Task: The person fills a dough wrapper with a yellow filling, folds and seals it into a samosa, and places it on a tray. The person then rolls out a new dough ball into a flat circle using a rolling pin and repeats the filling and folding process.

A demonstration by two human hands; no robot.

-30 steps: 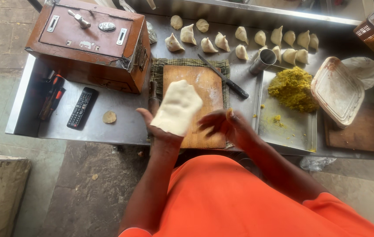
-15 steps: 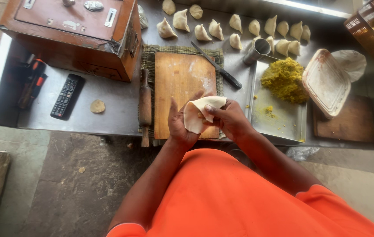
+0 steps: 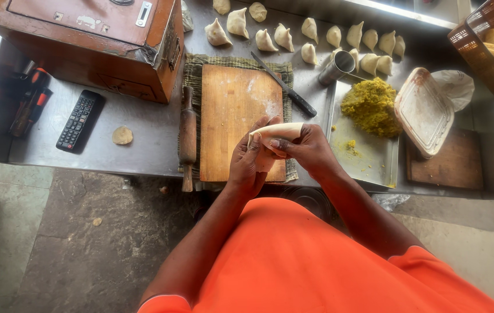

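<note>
Two hands meet over the near edge of the wooden board: left hand and right hand pinch a rolled dough sheet, fingers pressed around it. Its long axis runs nine to three o'clock. Beyond, at twelve o'clock, folded dumplings line the steel counter; yellow filling sits at two o'clock.

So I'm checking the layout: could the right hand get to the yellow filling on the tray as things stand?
Probably yes. The yellow filling lies heaped on the open tray just beside the right hand, with nothing between them. But that hand and the left hand both grip the folded dough.
</note>
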